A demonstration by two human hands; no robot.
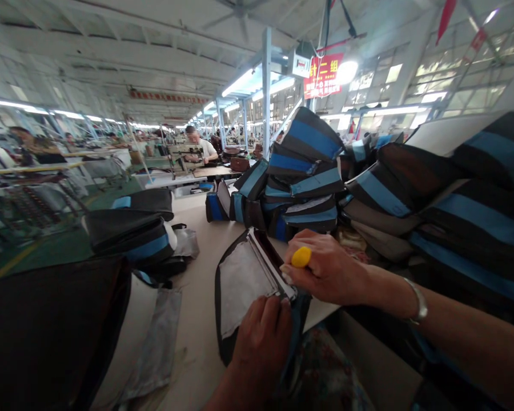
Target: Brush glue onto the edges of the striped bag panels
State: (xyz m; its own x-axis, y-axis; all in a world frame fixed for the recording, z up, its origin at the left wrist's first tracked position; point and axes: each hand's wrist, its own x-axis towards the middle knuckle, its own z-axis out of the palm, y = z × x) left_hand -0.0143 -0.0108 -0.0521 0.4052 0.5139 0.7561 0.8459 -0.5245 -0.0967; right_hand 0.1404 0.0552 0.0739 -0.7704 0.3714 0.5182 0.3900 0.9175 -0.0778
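Head view down a long sewing hall [111,68] under strip lights, with a seated worker [195,145] at a sewing machine [177,151] at 11 o'clock and a red banner [323,74] at 1 o'clock. A pale work table [197,365] runs forward from 6 o'clock. Stacks of black-and-blue bags [304,171] rise on it from 12 to 3 o'clock, and more black bag pieces [128,228] lie at 9 o'clock. Just right of 6 o'clock, on the table, lies a black-edged bag panel [240,291] with a grey lining. The left hand [261,342] is closed on the panel's lower edge, fingers curled over it. The right hand [325,268] is also closed, its fingertips pinching a small yellow object [301,257] just above the panel's upper corner; what the object is cannot be told. A metal bracelet [417,299] circles the right wrist.
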